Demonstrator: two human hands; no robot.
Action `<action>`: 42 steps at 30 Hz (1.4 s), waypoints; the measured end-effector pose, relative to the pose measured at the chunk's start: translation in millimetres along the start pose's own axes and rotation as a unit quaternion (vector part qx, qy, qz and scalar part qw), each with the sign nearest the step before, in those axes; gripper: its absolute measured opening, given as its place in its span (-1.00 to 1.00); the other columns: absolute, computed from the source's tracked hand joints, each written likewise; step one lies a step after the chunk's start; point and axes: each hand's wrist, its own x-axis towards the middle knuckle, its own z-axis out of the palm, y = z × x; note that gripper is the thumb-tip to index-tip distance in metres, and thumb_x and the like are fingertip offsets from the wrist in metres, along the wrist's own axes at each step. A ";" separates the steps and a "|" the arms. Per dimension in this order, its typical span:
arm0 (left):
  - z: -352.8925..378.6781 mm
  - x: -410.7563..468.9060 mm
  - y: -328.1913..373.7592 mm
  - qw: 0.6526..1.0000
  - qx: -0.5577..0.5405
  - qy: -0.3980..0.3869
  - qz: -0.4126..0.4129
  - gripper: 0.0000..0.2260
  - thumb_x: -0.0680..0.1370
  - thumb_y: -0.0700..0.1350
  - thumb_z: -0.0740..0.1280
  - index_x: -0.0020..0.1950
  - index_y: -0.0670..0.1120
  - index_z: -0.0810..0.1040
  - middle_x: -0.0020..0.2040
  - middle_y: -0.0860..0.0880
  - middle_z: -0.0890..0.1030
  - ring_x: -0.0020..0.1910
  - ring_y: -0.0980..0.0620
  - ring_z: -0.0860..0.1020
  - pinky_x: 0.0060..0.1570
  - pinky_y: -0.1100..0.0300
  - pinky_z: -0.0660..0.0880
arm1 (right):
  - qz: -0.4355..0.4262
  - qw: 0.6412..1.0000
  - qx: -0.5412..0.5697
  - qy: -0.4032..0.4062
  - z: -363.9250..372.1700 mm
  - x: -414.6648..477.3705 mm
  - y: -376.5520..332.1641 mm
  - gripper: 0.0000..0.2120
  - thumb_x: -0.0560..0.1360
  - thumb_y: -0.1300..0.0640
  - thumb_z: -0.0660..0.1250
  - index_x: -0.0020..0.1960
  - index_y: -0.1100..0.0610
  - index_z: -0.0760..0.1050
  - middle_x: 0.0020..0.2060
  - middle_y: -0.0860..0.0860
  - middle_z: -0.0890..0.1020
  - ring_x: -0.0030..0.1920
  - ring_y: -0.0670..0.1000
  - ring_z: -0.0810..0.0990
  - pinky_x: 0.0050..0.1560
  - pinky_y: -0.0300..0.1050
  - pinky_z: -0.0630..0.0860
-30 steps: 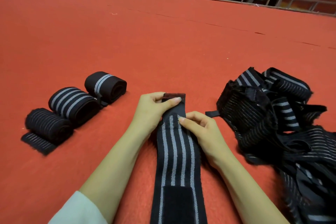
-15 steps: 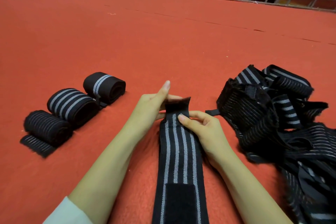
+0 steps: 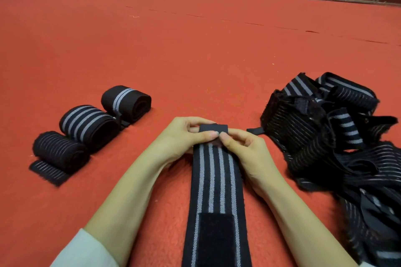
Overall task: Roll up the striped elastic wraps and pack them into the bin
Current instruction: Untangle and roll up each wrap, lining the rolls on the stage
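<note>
Fingertips of the left hand [image 3: 186, 134] and right hand [image 3: 245, 149] pinch the far end of the striped wrap [image 3: 217, 180], upright a moment ago, now folded flat: the first turn is starting. It lies on the red carpet [image 3: 195, 50], middle to near edge.

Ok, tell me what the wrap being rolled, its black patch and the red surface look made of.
The wrap: woven elastic fabric, matte black, grey stripes, weave visible. The black patch: fuzzy nap, probably hook-and-loop. The red surface: carpet or felt, judging by its nubbly pile.
</note>
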 end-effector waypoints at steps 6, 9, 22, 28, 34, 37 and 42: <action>1.8 0.4 -1.5 0.998 0.048 0.005 0.028 -0.78 0.56 -0.15 0.34 0.20 -0.01 0.55 -0.06 -0.09 0.69 -0.19 0.03 0.64 -0.36 0.21 0.54 | -0.048 0.995 -0.071 0.043 -2.7 5.1 4.1 -0.84 0.51 0.25 0.36 0.08 0.18 0.61 -0.09 0.14 0.71 -0.10 0.05 0.68 -0.07 -0.17 0.58; 1.1 0.3 -2.2 0.999 0.027 -0.006 0.026 -0.72 0.55 -0.19 0.34 0.26 -0.05 0.52 -0.08 -0.05 0.70 -0.20 0.05 0.65 -0.41 0.22 0.55 | -0.078 0.990 -0.108 0.049 -2.2 4.6 2.5 -0.86 0.53 0.26 0.33 0.07 0.16 0.60 -0.14 0.10 0.71 -0.17 -0.05 0.67 -0.14 -0.26 0.54; 2.1 1.8 -5.6 0.958 0.158 0.030 0.237 -0.73 0.43 -0.34 0.44 0.03 -0.03 0.69 0.04 0.07 0.67 0.09 0.18 0.59 0.13 0.30 0.45 | 0.041 0.992 0.108 0.045 -3.0 5.1 -7.2 -0.68 0.45 0.13 0.36 0.15 0.26 0.55 -0.02 0.18 0.68 0.01 0.11 0.66 0.04 -0.09 0.61; -3.8 -2.3 -4.7 0.995 -0.002 -0.036 0.088 -0.68 0.50 -0.12 0.42 0.25 -0.02 0.59 0.21 0.01 0.61 0.20 0.09 0.57 0.09 0.17 0.53 | 0.006 0.994 0.106 0.008 -3.7 3.2 -9.0 -0.62 0.48 0.33 0.31 0.27 0.12 0.42 -0.02 0.12 0.63 -0.03 0.02 0.65 -0.05 -0.14 0.61; -2.6 5.2 -7.1 0.997 0.036 0.030 0.056 -0.73 0.43 -0.13 0.47 0.12 -0.04 0.59 0.02 -0.07 0.69 0.02 0.02 0.65 -0.01 0.15 0.57 | -0.018 0.997 0.069 0.016 -4.7 3.2 -7.3 -0.53 0.47 0.34 0.35 0.32 0.10 0.37 0.19 0.05 0.57 0.10 -0.03 0.63 0.07 -0.16 0.58; -5.5 5.4 -7.0 0.991 0.063 0.044 0.108 -0.73 0.42 -0.19 0.49 0.10 -0.05 0.60 0.03 -0.03 0.67 0.05 0.04 0.63 0.09 0.11 0.55 | -0.019 1.000 0.001 0.009 -5.3 2.6 -6.7 -0.65 0.48 0.27 0.36 0.25 0.15 0.42 0.05 0.07 0.64 -0.06 -0.06 0.68 -0.11 -0.22 0.60; 0.2 2.4 -6.0 0.988 0.055 0.013 0.146 -0.71 0.44 -0.33 0.45 0.06 -0.03 0.56 0.06 0.01 0.63 -0.15 0.04 0.62 -0.11 0.14 0.57 | -0.035 0.998 -0.045 -0.007 -8.7 2.5 -2.7 -0.77 0.49 0.23 0.39 0.07 0.06 0.41 -0.03 0.15 0.64 -0.06 0.06 0.66 -0.02 -0.05 0.61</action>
